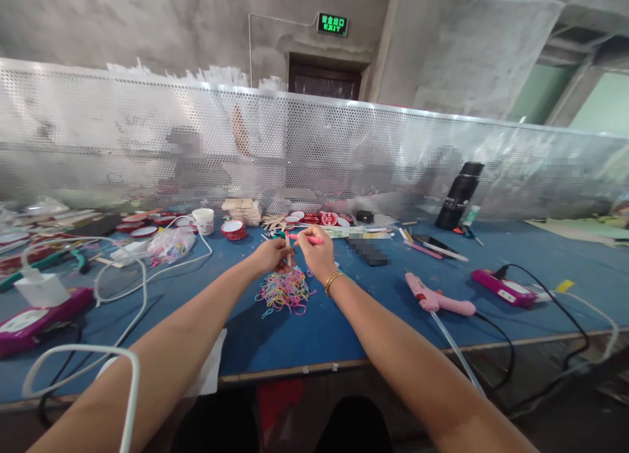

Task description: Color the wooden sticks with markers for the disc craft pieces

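Upright between the fingers of my left hand (275,255) is a thin, pale craft stick (289,259). My right hand (317,251), with a gold bracelet at the wrist, grips a pink marker pen (310,239) whose tip points left, at the stick's upper part. Whether the tip touches the stick I cannot tell. Just below both hands lies a loose heap of small multicoloured rubber bands (285,292) on the blue tabletop (339,341).
To the right lie a pink glue gun (430,295) and a purple power strip (504,289); a black bottle (459,197) stands behind. On the left are a white cable (142,276), another purple power strip (29,325) and a paper cup (203,221). A perforated metal screen (314,151) bounds the back.
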A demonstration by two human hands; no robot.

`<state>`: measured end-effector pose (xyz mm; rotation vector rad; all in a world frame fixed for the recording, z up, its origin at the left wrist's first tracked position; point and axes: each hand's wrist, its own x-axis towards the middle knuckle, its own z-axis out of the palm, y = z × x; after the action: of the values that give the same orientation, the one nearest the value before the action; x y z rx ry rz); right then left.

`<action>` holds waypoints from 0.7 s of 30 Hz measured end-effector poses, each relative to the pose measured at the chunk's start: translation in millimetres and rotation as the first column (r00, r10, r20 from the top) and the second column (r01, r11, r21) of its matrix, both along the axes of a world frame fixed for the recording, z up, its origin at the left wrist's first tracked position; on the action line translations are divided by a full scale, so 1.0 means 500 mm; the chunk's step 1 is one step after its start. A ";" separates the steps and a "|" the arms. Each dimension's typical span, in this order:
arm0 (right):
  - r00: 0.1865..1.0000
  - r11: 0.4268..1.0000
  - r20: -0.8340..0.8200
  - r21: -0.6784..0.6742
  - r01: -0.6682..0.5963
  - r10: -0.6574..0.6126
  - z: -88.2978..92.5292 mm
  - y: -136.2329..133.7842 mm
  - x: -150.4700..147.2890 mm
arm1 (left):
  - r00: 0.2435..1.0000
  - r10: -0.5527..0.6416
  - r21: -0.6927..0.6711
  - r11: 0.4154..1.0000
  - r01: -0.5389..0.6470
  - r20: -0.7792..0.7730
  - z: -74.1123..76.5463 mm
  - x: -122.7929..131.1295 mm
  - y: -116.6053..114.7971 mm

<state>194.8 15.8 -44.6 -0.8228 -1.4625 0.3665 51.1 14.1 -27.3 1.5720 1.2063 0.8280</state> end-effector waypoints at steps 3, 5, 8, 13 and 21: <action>0.999 0.999 -0.001 -0.005 0.041 -0.041 0.002 -0.002 0.002 | 1.000 0.011 -0.005 1.000 -0.011 0.006 0.000 0.000 0.001; 0.999 0.999 -0.008 -0.004 0.047 -0.047 0.004 -0.004 0.003 | 1.000 0.013 -0.007 1.000 -0.012 0.017 0.000 0.000 0.002; 1.000 1.000 -0.015 0.006 0.005 -0.005 0.003 -0.005 0.001 | 1.000 0.005 -0.016 1.000 -0.005 0.018 -0.002 0.000 0.001; 1.000 1.000 -0.010 -0.007 0.006 -0.007 0.000 -0.001 -0.001 | 1.000 -0.011 -0.011 1.000 0.011 0.004 -0.006 -0.001 0.003; 1.000 1.000 -0.018 -0.004 0.002 -0.002 0.000 0.003 0.003 | 1.000 -0.019 -0.011 1.000 0.019 -0.009 -0.004 -0.002 0.002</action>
<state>196.1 17.1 -44.5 -0.8226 -1.4443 0.3746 50.0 15.0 -29.2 1.5771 1.1989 0.8014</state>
